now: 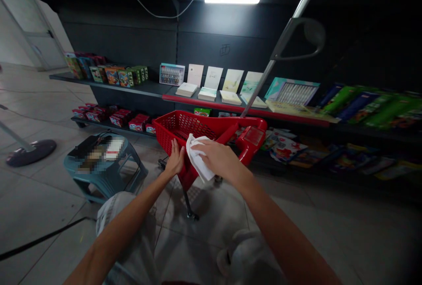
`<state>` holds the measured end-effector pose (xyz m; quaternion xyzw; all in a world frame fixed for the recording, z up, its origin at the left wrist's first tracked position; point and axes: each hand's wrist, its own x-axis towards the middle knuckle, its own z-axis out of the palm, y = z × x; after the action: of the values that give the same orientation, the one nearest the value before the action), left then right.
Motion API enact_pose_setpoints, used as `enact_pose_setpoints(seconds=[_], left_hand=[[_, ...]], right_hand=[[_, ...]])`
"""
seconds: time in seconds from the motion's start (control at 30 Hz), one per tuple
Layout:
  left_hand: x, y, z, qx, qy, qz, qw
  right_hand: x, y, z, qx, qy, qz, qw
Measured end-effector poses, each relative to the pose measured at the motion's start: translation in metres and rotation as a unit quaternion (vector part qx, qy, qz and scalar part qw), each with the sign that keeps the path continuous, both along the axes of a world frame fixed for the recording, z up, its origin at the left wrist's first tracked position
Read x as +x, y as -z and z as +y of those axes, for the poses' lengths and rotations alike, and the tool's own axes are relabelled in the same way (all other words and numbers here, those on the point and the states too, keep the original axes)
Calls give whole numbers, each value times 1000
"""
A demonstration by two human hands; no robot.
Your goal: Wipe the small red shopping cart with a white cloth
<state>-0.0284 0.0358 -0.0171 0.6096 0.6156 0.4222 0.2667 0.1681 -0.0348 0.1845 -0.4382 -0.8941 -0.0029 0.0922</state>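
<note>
In front of me stands a small red plastic shopping cart [165,129] with perforated basket walls, a handle and casters at its feet. My left hand [176,158] rests against the near side of the basket, its fingers stretched out and holding nothing. A folded white cloth [201,162] is in my right hand [219,156], pressed to the cart's side near the top rim. The fingers lie over the cloth, and the thumb's place is hard to see. Part of the basket wall is hidden behind the cloth and both hands.
Left of the cart is a blue-grey plastic stool [114,179] with blurred-out items on top. A stand's round base [31,151] sits further left. Dark shelves behind hold books [231,80], small boxes [112,75] and snack packets [372,107]. A metal pole [280,38] slants behind the cart.
</note>
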Motion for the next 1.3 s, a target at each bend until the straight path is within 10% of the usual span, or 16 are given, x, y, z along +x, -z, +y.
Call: enact_pose_setpoints(seconds=[0.3,0.63,1.03,1.3], left_hand=[[9,7,16,76,-21,-30,996],[40,-49,-28,321,118,137,930],[40,-59,-26,278,119,125,945],[33,-69,-28,263,148,146,942]], right_hand=[[80,20,20,20,16,183,983],[61,19,1,59,46,126,989],[63,-2,48,-88,-78,48,992],[59,-1,96,-86,9,-51,995]])
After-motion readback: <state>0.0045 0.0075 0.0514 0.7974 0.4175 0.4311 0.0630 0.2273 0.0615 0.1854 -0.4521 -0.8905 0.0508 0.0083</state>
